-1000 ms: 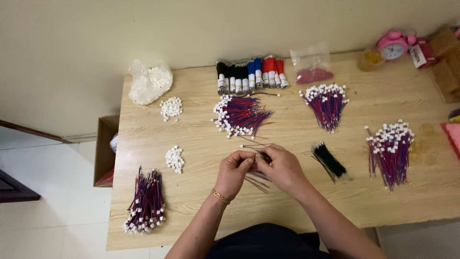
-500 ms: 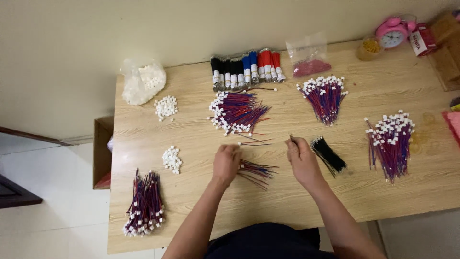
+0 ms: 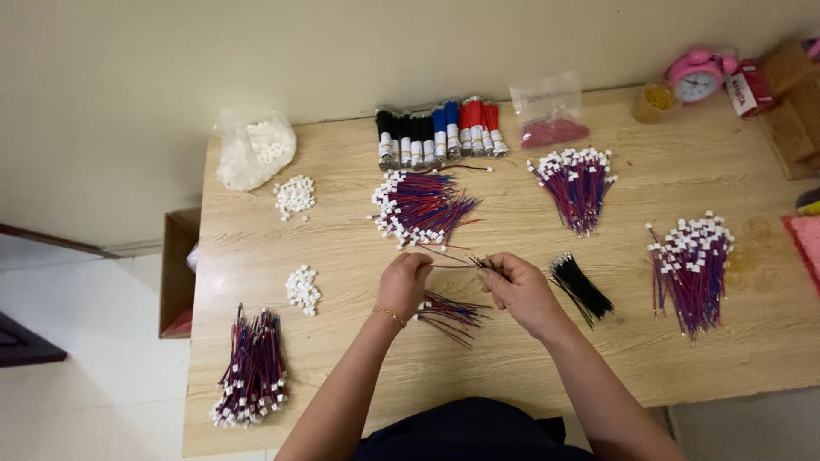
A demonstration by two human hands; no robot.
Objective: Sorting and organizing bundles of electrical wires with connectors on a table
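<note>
My left hand (image 3: 403, 283) and my right hand (image 3: 515, 286) meet above the middle of the wooden table (image 3: 342, 248). Between their pinched fingertips stretches a thin wire (image 3: 453, 260). Under my left hand lies a small loose bunch of red and blue wires (image 3: 453, 313). A black wire bundle (image 3: 581, 288) lies just right of my right hand. A fan of red-blue wires with white connectors (image 3: 423, 207) sits just beyond my hands.
More connector-tipped wire bundles lie at the back right (image 3: 576, 181), far right (image 3: 692, 265) and front left (image 3: 252, 371). Two small heaps of white connectors (image 3: 295, 196) (image 3: 302, 288), a bag of connectors (image 3: 254, 152), wire spools (image 3: 440, 132), a pink clock (image 3: 696, 75).
My hands, apart half a second ago, have come back together over the table's middle, now holding a thin wire between them.
</note>
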